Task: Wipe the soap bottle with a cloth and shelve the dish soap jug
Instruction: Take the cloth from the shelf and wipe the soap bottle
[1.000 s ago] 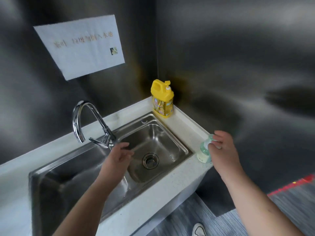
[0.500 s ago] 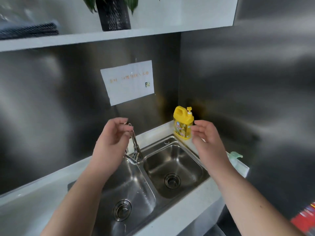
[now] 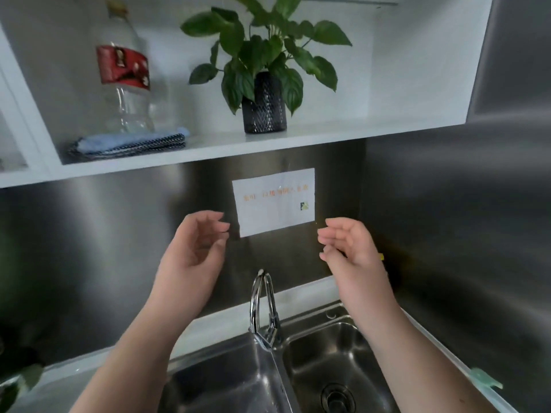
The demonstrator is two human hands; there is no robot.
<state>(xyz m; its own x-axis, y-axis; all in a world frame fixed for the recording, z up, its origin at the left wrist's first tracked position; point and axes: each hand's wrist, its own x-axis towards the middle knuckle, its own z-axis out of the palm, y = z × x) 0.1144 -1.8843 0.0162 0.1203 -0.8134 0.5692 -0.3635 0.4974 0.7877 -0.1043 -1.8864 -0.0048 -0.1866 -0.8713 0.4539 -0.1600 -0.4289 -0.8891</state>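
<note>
In the head view, both hands are seen raised in front of the steel back wall, above the sink. The left hand (image 3: 193,248) is held with its fingers loosely curled and nothing in its grasp; the right hand (image 3: 348,248) is likewise relaxed, fingers loosely bent, and nothing is held by it. The two hands are kept apart, with a white paper notice (image 3: 275,201) on the wall seen between and just above them.

On the white shelf (image 3: 208,153) above, a folded blue cloth (image 3: 128,143) is laid at the left, on darker patterned cloths. A clear bottle with a red label (image 3: 125,79) is stood behind it, and a potted plant (image 3: 264,102) is placed further right.

Below, a chrome tap (image 3: 262,305) is set at the far side between the two steel basins (image 3: 328,362).

The soap bottle (image 3: 486,383) is glimpsed only as a pale green pump top at the near right edge of the counter. The dish soap jug (image 3: 381,257) is almost wholly hidden behind the right hand; only a sliver of yellow is visible at the far right corner.
</note>
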